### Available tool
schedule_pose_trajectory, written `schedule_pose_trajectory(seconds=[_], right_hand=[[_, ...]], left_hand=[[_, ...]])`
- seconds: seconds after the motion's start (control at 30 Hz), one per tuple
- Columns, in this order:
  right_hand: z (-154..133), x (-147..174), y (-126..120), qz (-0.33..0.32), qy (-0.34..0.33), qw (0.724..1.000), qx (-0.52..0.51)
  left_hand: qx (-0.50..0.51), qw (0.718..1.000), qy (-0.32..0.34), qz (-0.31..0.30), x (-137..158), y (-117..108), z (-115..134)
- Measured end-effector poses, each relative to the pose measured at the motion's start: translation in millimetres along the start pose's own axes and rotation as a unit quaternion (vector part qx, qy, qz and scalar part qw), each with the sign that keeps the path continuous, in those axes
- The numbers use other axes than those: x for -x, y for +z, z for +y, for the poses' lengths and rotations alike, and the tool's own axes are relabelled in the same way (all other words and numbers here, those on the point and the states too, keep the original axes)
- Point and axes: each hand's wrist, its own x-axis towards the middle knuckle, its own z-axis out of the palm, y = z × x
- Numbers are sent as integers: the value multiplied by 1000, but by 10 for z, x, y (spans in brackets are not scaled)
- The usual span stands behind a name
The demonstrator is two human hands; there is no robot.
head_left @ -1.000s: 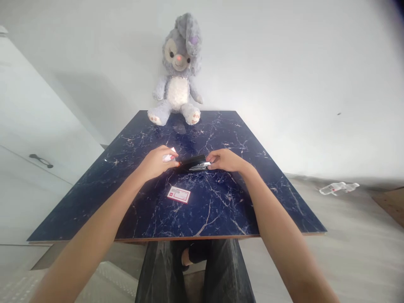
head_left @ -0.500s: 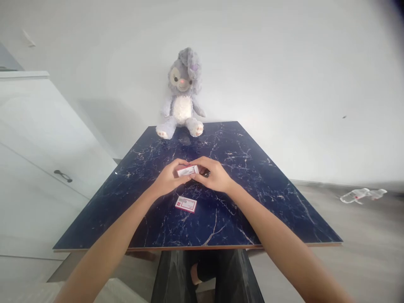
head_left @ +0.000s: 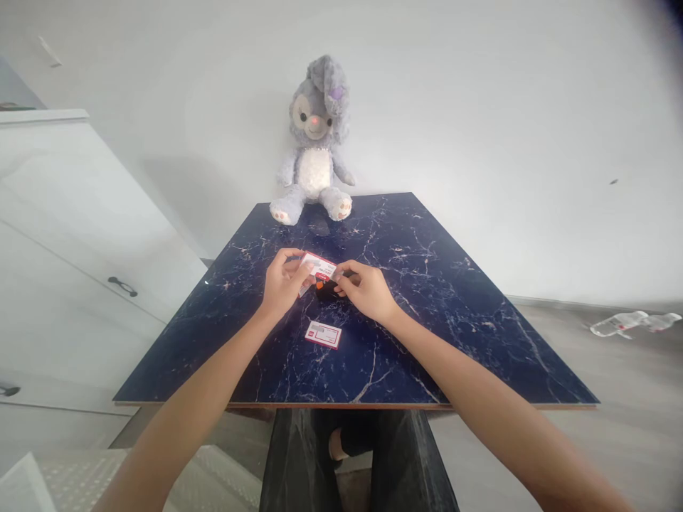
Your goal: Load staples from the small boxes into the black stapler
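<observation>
Box [head_left: 321, 264] pinched by left hand [head_left: 282, 286], at its 2 o'clock, long axis 10-to-4; 4 o'clock end met by right hand [head_left: 370, 290], grip there can't be told. Second box [head_left: 323, 334] on surface [head_left: 419, 242], 6 o'clock.

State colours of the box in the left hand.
The box: mostly white with red trim; head view.

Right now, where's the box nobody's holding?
The box lies on the blue table near the head view's centre line, below and between the left hand and right hand in the picture.
</observation>
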Motion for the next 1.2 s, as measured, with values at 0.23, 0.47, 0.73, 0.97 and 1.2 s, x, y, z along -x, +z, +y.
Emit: schedule_pose_trajectory(seconds=[0.23,0.47,0.73,0.97,1.2], right_hand=[[3,64,92,-32,37,999,-20],[-7,80,103,-11,-9,999,46],[10,104,140,-39,-8,998,54],[-10,94,123,-10,-8,997,73],[-26,85,110,4,2,999,49]], left_hand=[[-65,990,68,102,49,60,-62],[-59,987,63,138,21,48,3],[-87,988,71,106,20,27,28],[-63,993,51,88,-7,39,-46],[-39,998,48,29,-1,1,8]])
